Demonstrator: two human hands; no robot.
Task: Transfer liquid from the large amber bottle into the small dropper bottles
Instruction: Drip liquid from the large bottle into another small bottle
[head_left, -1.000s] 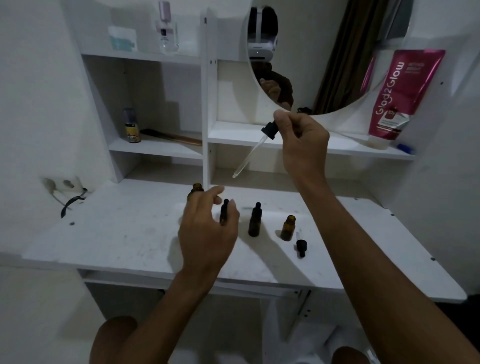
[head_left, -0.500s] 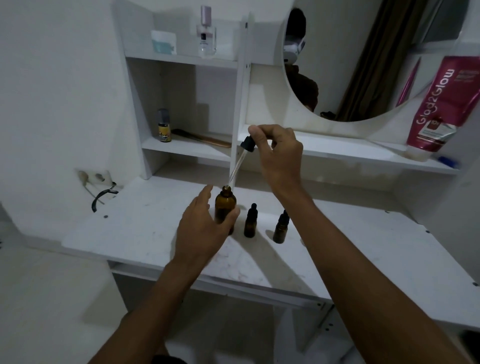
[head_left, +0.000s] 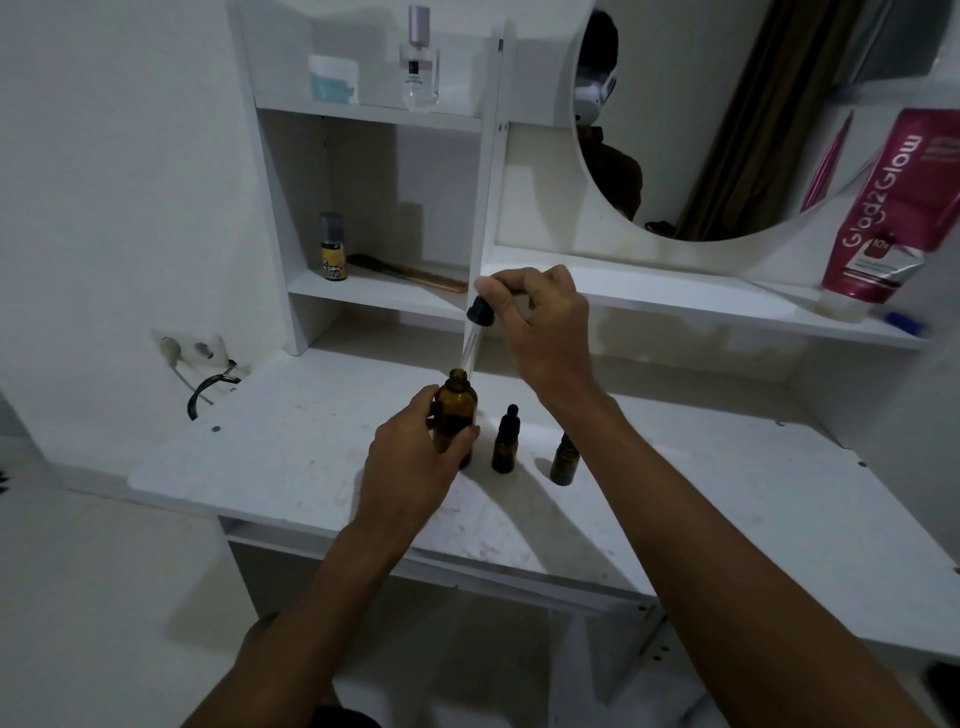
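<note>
The left hand (head_left: 415, 457) grips the large amber bottle (head_left: 456, 415), which stands midway between the table's (head_left: 291, 441) front and back edges. The right hand (head_left: 543, 322) pinches a dropper (head_left: 479, 317), its glass tip at the bottle's mouth. Two small dropper bottles (head_left: 505, 442) stand just beside it on the right.

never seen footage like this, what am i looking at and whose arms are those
No machine here: a person wears a head camera looking forward and down, so the arms are their own. The left hand grips the amber bottle, standing open on the white desk. The right hand pinches a dropper by its black top, glass tip at the bottle's mouth. A small bottle stands just right of it; a second small bottle is partly hidden by the right arm.
</note>
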